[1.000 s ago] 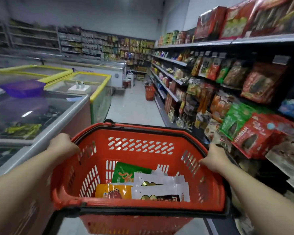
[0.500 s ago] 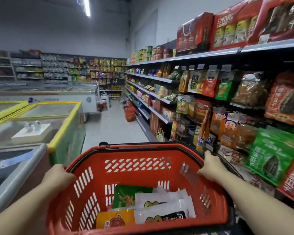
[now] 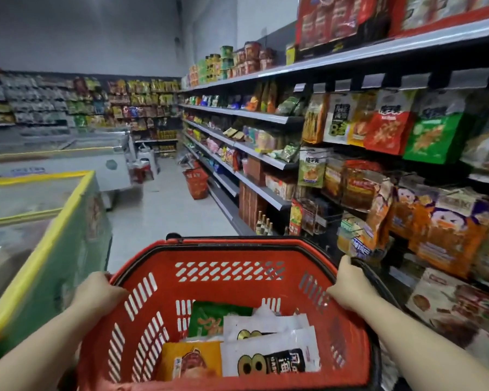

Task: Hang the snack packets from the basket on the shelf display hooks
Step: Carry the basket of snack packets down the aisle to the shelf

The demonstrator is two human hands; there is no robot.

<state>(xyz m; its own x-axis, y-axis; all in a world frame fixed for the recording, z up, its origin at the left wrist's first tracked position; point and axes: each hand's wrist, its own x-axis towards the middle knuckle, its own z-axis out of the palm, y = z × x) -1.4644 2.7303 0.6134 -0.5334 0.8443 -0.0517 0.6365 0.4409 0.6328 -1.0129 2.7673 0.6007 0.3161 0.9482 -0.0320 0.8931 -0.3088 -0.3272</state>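
Observation:
A red plastic basket (image 3: 226, 258) fills the lower middle of the head view. My left hand (image 3: 99, 292) grips its left rim and my right hand (image 3: 347, 286) grips its right rim. Inside lie snack packets: a green one (image 3: 209, 317), white ones (image 3: 268, 334) and an orange-yellow one (image 3: 192, 359). To the right, the shelf display hooks (image 3: 347, 162) carry rows of hanging packets, among them a red packet (image 3: 387, 131) and a green packet (image 3: 432, 136).
A yellow-rimmed chest freezer (image 3: 48, 221) stands close on the left. The aisle floor (image 3: 164, 210) runs ahead between freezer and shelves. Another red basket (image 3: 196, 183) sits on the floor further along by the shelving. More stocked shelves (image 3: 68, 105) line the back wall.
The view has moved forward along the aisle and turned right, so the hook display is nearer. Both hands keep their grip on the basket rim.

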